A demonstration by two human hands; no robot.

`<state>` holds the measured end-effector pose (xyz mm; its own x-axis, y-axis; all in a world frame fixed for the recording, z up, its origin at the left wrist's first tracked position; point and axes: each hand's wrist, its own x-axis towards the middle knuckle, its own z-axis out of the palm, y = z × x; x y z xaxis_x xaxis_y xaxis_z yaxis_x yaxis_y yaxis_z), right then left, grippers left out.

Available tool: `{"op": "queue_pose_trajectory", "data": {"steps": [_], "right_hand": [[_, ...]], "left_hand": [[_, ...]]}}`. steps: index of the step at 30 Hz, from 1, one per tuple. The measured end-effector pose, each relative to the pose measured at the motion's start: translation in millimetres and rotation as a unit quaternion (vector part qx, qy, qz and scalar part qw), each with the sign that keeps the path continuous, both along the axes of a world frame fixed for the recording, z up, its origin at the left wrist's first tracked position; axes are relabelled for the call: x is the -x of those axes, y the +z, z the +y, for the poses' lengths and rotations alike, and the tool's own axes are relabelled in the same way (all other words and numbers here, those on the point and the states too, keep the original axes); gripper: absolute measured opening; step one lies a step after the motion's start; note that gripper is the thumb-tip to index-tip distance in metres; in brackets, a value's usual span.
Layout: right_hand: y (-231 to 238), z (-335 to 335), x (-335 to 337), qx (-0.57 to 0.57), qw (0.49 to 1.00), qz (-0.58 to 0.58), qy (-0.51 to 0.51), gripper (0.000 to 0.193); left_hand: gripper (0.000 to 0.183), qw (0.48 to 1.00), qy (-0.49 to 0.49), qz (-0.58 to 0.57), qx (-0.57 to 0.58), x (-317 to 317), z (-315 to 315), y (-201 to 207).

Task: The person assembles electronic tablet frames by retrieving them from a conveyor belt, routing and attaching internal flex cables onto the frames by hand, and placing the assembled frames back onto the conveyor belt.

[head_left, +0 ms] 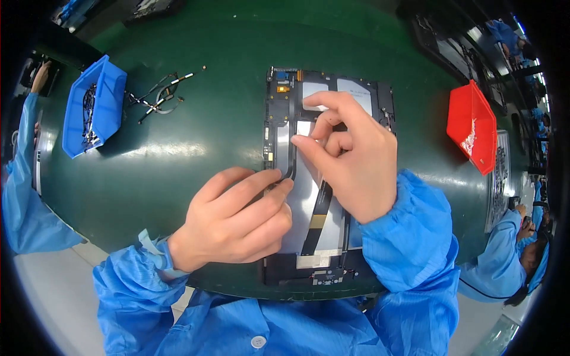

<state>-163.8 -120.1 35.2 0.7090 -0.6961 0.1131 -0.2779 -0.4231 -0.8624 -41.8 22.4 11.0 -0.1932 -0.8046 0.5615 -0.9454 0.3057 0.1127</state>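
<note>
While the left hand [237, 221] pinches a black cable [293, 160] along the left of an opened tablet [303, 204] at the counter's [184, 193] near edge, the right hand [361, 153] hovers over it, thumb and forefinger spread.

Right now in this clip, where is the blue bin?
In the head view, the blue bin sits on the green table toward the upper left, just left of the loose cables and well left of the opened device.

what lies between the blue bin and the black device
A loose tangle of thin cables, nearer the blue bin than the black device, in the head view.
</note>
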Motion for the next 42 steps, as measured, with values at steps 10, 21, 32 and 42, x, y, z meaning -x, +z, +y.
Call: {"op": "queue_pose_trajectory", "data": {"steps": [10,21,32,42], "right_hand": [[-4,6,16,0.340,0.933,0.023,0.116,0.031],[13,-8,50,0.312,0.948,0.013,0.052,0.045],[-16,-11,94,0.086,0.993,0.017,-0.076,0.032],[-17,-10,94,0.043,0.993,0.009,-0.108,0.038]], "left_hand": [[0.014,1.000,0.006,-0.005,-0.012,1,0,5],[0.020,0.998,0.052,-0.017,-0.017,-12,30,22],[0.026,0.997,0.048,-0.059,-0.025,-20,27,7],[0.028,0.996,0.048,-0.052,-0.047,-17,23,4]]}}
